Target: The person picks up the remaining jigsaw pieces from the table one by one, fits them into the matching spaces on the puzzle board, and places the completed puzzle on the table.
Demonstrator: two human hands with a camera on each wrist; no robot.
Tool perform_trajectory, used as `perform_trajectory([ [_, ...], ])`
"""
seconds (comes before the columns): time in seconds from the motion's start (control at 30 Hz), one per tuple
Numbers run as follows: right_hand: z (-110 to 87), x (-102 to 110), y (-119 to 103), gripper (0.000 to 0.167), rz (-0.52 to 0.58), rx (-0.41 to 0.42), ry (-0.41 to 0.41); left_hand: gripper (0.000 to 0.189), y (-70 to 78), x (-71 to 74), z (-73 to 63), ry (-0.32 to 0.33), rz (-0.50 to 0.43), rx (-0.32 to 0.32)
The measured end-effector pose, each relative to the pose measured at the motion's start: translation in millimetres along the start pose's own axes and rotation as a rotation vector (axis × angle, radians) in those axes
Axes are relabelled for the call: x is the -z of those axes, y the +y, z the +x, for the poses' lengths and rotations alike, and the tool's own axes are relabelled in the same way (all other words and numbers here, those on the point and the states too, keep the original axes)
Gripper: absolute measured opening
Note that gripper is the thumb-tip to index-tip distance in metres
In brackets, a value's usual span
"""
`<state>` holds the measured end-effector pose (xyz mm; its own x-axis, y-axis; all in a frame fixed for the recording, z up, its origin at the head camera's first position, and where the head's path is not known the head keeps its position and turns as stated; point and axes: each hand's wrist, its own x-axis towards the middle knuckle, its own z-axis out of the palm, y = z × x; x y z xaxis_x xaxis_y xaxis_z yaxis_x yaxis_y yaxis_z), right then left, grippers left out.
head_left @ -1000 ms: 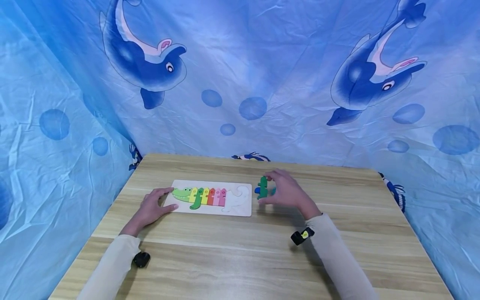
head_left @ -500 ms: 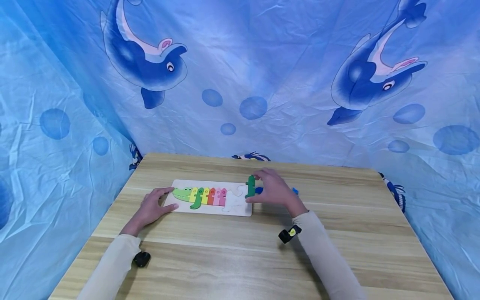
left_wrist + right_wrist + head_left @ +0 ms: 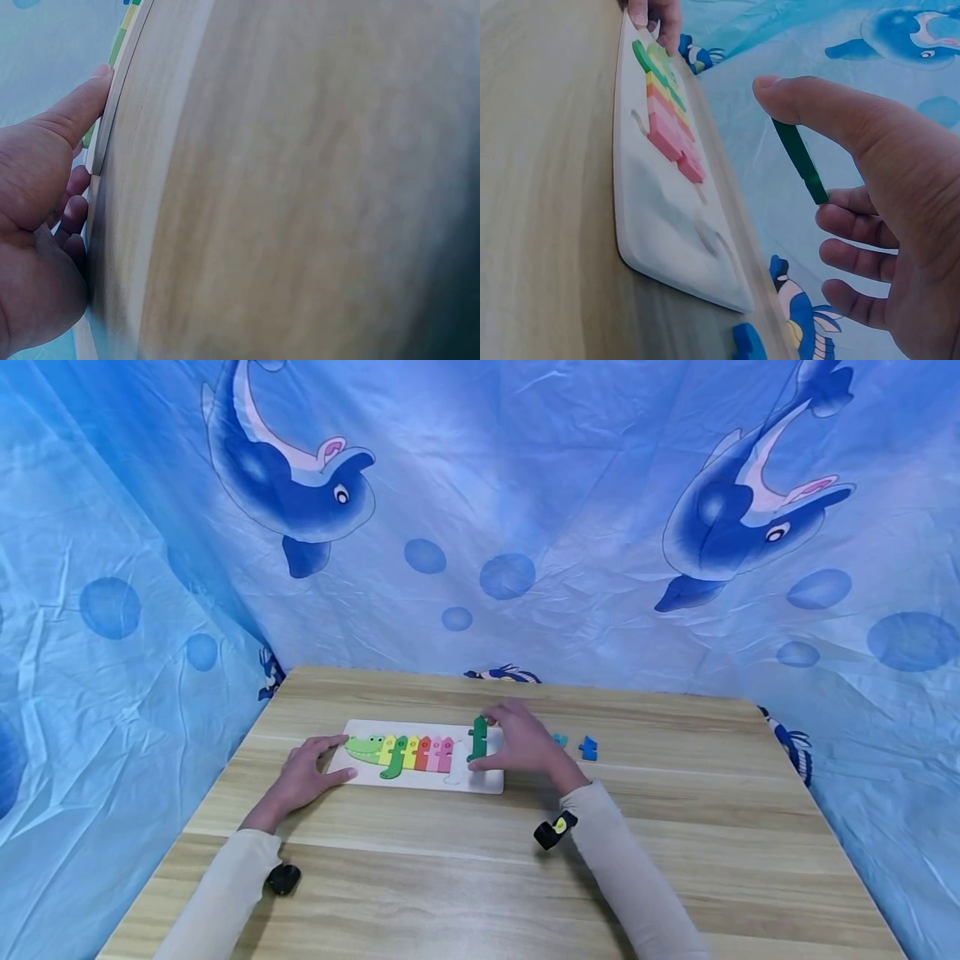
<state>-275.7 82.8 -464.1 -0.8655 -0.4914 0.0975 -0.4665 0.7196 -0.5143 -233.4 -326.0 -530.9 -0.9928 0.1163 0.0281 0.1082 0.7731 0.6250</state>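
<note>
A white puzzle board (image 3: 489, 782) lies on the table. Set in its left part are a green crocodile head (image 3: 363, 747) and a row of coloured pieces (image 3: 423, 753) running from yellow to pink. My left hand (image 3: 302, 772) rests on the board's left end, its thumb (image 3: 86, 101) along the near edge in the left wrist view. Between thumb and fingers, my right hand (image 3: 521, 743) pinches a dark green puzzle piece (image 3: 477, 740) over the board's bare, outlined right part. The right wrist view shows that piece (image 3: 799, 161) held by its two ends, above the board.
Right of the board, a blue puzzle piece (image 3: 588, 748) lies on the wooden table (image 3: 465, 877). A teal piece (image 3: 559, 740) shows partly behind my right wrist. Blue cloth (image 3: 570, 635) with dolphins hangs at the table's back and sides.
My right hand has moved left with the green piece, from beside the board to over its right part. Blue and teal pieces on the table have come into sight. The left hand stays put.
</note>
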Motion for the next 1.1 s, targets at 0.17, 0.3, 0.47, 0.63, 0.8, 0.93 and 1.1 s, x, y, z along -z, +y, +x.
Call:
perform_trajectory([
  [0.17, 3.0, -6.7, -1.8, 0.091, 0.009, 0.011, -0.019, 0.077, -0.7, 0.3, -0.2, -0.003, -0.001, 0.000],
  [0.3, 5.2, -12.8, -2.9, 0.093, 0.003, 0.026, -0.026, 0.077, -1.3, -0.1, -0.3, -0.003, -0.002, -0.003],
  [0.47, 6.4, -20.3, -5.1, 0.096, -0.009, 0.010, -0.033, 0.076, 0.1, 0.6, -1.0, -0.005, -0.001, 0.002],
  [0.63, 8.9, -26.1, -7.4, 0.095, -0.027, 0.001, -0.035, 0.076, 2.5, 2.0, -1.3, -0.002, -0.001, 0.006],
  [0.8, 10.7, -33.6, -5.5, 0.094, -0.009, -0.006, -0.041, 0.076, 1.7, 2.3, -1.1, -0.005, -0.006, 0.007],
  [0.93, 11.7, -40.2, -2.4, 0.095, -0.007, -0.006, -0.042, 0.076, 1.0, 1.4, -0.9, -0.002, -0.004, 0.005],
  [1.1, 12.7, -44.7, -1.1, 0.097, -0.026, -0.008, -0.052, 0.075, 2.3, 1.0, -0.9, 0.000, -0.006, -0.001],
])
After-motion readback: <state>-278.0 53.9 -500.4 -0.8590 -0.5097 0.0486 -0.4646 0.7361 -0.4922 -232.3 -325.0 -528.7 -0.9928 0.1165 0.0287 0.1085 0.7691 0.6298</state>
